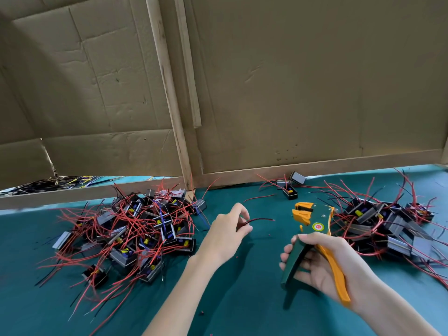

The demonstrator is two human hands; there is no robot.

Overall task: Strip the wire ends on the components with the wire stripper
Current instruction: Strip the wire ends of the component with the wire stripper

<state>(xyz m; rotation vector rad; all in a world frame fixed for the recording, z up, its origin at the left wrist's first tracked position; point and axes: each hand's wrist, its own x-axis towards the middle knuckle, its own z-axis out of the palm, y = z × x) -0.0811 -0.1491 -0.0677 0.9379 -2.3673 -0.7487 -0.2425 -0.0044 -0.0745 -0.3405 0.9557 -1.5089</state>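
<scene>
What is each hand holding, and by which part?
The right hand grips the wire stripper by its green and orange handles. The left hand pinches a red and black wire pair back from its free ends.

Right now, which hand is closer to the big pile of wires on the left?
Left. The left hand, pinching a wire, is just right of that pile. The right hand, holding the wire stripper, is much farther right.
</scene>
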